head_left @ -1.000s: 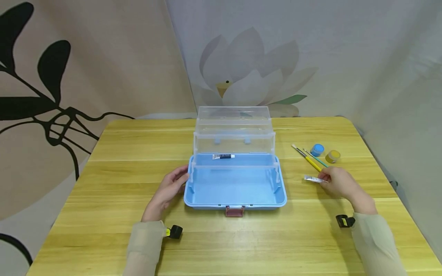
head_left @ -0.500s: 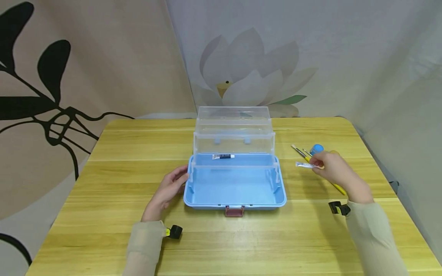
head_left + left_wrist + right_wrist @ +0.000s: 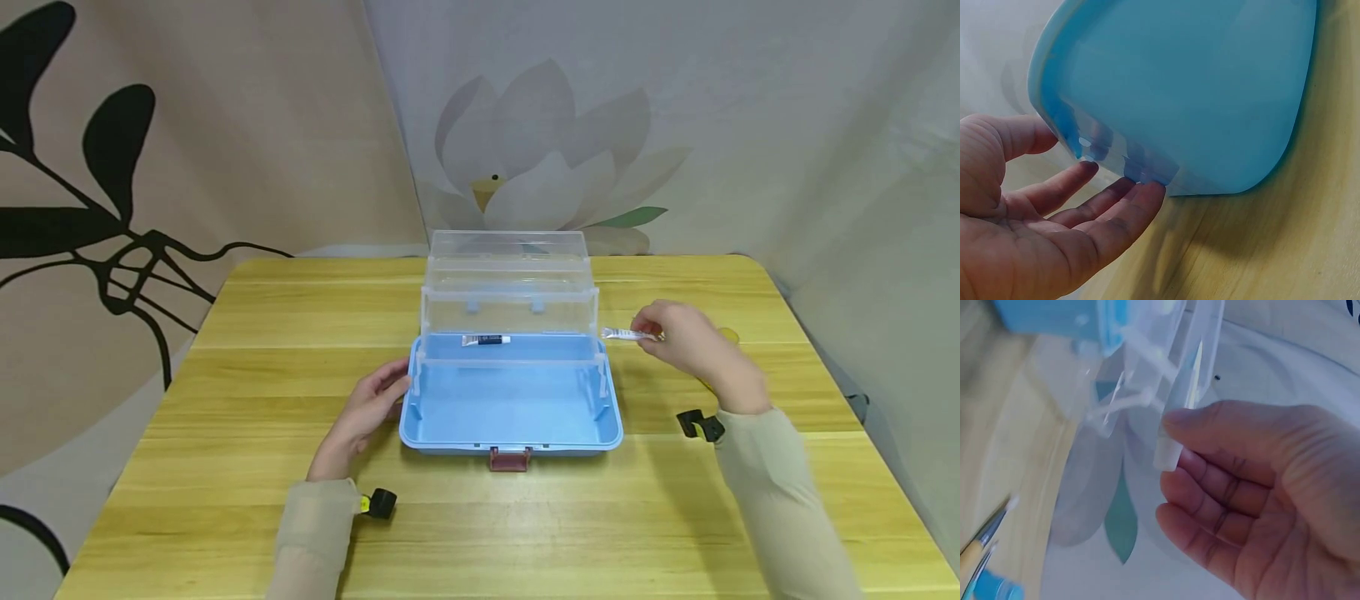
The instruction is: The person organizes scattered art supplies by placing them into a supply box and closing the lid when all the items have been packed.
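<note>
A light blue box with raised clear tiers stands on the table. My left hand touches its left side, fingers relaxed; in the left wrist view the thumb lies at the rim and the fingertips rest on the side wall. My right hand pinches a small white paint tube between thumb and fingers, just right of the tiers. The right wrist view shows the tube's white cap below the thumb. A dark-labelled paint tube lies in a clear tray.
Two brushes, one a yellow-handled paintbrush, and a blue paint jar lie to the right, mostly hidden by my right hand in the head view. Part of a yellow jar shows behind it. A brown latch sits at the box front.
My right hand has lifted the white paint tube from beside the brushes and carried it left and away from me, up to the box's right side. The left hand has stayed put.
</note>
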The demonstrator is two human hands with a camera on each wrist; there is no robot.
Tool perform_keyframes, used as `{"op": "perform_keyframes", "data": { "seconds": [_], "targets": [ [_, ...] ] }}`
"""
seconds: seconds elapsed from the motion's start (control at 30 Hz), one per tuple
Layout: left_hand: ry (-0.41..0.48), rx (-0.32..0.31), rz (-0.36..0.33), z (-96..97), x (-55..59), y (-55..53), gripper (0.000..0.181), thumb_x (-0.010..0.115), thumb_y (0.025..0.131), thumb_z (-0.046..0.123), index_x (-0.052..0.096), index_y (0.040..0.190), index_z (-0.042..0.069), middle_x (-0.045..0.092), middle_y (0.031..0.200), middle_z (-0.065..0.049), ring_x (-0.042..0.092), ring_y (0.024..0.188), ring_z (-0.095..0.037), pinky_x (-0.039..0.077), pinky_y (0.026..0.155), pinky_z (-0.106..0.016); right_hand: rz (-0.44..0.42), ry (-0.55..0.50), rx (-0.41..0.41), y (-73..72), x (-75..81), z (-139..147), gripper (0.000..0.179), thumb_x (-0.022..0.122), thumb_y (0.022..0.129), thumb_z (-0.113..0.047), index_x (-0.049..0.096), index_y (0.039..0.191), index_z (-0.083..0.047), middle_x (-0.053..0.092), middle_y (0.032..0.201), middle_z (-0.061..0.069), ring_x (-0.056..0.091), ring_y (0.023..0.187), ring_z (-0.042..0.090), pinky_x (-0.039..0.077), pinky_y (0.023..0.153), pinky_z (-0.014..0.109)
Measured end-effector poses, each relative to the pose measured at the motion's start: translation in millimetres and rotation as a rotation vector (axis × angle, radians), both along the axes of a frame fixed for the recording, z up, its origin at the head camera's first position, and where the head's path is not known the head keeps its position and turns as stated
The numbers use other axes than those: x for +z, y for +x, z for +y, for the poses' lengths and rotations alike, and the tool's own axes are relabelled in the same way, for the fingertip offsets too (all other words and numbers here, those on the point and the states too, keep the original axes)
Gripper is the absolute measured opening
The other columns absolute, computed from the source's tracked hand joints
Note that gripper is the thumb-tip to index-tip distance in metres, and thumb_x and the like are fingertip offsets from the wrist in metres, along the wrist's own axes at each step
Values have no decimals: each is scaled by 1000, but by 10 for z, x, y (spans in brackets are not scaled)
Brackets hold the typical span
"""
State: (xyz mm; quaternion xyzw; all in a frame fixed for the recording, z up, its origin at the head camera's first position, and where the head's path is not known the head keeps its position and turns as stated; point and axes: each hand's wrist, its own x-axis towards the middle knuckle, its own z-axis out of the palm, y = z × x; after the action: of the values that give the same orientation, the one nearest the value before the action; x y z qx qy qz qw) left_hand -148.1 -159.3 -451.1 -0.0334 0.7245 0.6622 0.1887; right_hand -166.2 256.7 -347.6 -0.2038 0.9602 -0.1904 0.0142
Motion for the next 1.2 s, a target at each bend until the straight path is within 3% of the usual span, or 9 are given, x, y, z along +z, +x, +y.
{"op": "perform_keyframes", "data": {
  "seconds": [0.17,0.53,0.87,1.2],
  "targets": [
    [4,1,2,-7,-1,6,45,45,100,15,35,141,0,39,141,-20,42,125,-32,44,97,-43,11,-12,52,-93,32,-198,8,67,81,3,66,89,2,63,82,10,58,77,25,50,71,42],
    [4,3,2,0,7,7,45,45,100,16,36,142,1,40,140,-20,44,123,-33,45,96,-42,3,-13,112,-270,-62,-570,8,68,80,3,66,87,1,63,82,9,56,75,23,51,70,37],
    [-2,-4,0,4,10,-1,46,46,100,16,36,142,1,40,140,-20,44,124,-33,46,96,-42,-43,15,123,-334,-188,-753,9,69,81,2,68,90,2,65,86,10,55,77,22,52,72,35],
    [1,-4,-3,2,8,-2,45,45,100,15,36,141,1,40,140,-20,44,123,-33,46,96,-42,-86,11,110,-340,-212,-818,7,68,81,2,68,88,1,65,85,10,54,77,23,52,73,35]
  ]
}}
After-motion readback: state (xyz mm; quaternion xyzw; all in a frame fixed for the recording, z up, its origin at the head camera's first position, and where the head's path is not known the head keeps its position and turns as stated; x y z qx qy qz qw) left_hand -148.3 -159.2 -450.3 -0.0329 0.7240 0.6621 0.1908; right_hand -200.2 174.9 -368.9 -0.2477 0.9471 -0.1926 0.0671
